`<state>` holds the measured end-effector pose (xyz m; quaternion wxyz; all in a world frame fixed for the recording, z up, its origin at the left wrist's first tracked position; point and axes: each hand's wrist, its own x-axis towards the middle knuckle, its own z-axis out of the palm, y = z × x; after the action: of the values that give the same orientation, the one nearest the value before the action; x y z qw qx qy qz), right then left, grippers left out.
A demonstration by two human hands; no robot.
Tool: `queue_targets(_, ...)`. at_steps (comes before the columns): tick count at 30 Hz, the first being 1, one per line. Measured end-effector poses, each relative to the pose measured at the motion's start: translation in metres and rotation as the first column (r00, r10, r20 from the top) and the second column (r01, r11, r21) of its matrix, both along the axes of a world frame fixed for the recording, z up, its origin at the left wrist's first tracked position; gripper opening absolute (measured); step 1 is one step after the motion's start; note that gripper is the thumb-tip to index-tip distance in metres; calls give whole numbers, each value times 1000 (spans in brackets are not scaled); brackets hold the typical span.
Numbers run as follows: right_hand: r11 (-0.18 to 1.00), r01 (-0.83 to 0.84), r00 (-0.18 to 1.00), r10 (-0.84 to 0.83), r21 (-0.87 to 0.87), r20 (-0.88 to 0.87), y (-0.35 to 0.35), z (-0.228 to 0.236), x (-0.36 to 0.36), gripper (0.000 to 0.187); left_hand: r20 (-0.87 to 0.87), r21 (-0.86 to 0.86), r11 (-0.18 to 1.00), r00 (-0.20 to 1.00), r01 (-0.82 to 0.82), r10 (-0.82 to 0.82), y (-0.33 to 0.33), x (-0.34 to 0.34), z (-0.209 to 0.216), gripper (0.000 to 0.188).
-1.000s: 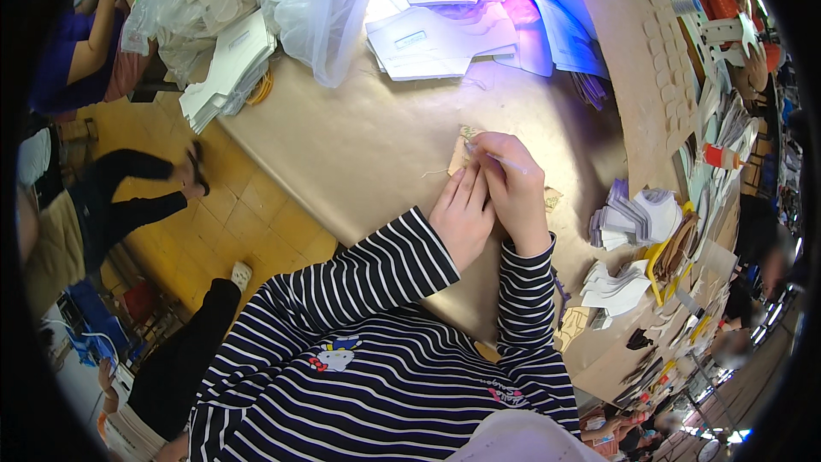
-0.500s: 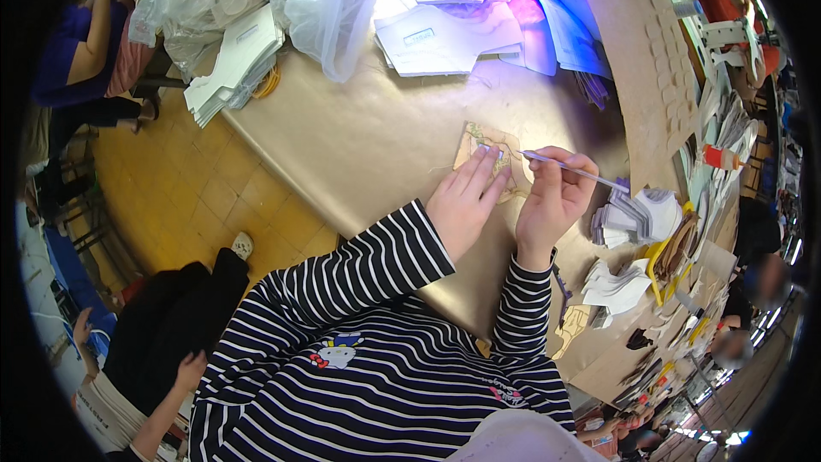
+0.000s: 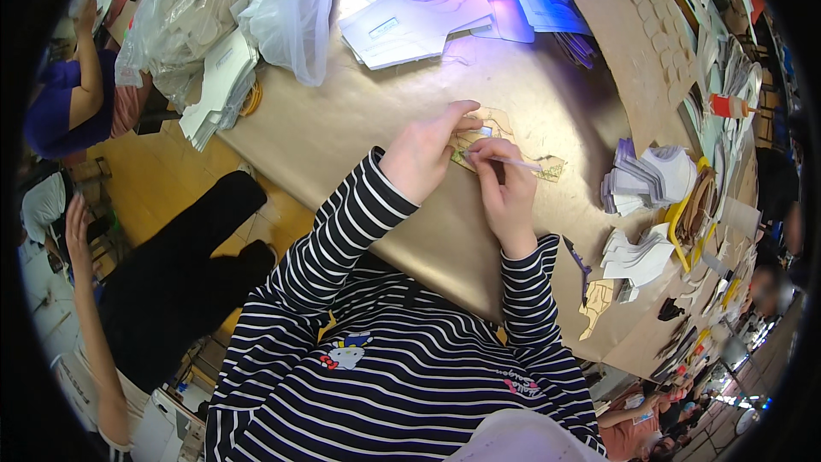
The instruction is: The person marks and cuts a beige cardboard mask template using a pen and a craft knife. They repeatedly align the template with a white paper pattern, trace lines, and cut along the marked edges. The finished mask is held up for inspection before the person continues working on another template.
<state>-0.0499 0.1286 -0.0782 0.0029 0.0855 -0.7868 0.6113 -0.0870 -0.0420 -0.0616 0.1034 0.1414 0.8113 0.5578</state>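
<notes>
A flat tan pattern piece (image 3: 548, 166) with dark outlines and greenish markings lies on the gold-brown tabletop (image 3: 342, 150). Over its left end, my left hand (image 3: 421, 152) rests with the fingers bent and apart, touching it. My right hand (image 3: 510, 197) pinches a slim pale pen (image 3: 520, 162) whose tip end points left, close to the piece and my left fingers. The fingers cover part of the piece, and whether the tip touches it cannot be made out.
White cut pieces (image 3: 410, 21) lie under a bright lamp glow at the back. Clear plastic bags (image 3: 291, 17) sit back left. A brown card sheet (image 3: 629, 43), stacked grey-white pieces (image 3: 654, 175) and another tan outlined piece (image 3: 598, 304) are at right. A person in black trousers (image 3: 184, 265) is at left.
My left hand has shifted left and bent its fingers, having lain flatter on the piece. My right hand and the pen moved left, the pen now lower over the piece, which has turned.
</notes>
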Motion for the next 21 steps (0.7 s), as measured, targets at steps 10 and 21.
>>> queue_targets(10, 944, -65, 945, 163, 323, -285, 2, 6, 0, 21, -46, -116, 992, 998, -56, 51, 9, 9, 2, 60)
queue_targets(21, 880, 343, 937, -347, -327, 49, 29, 10, 4, 18, -253, -294, 956, 964, 4, -82, 18, 23, -4, 34)
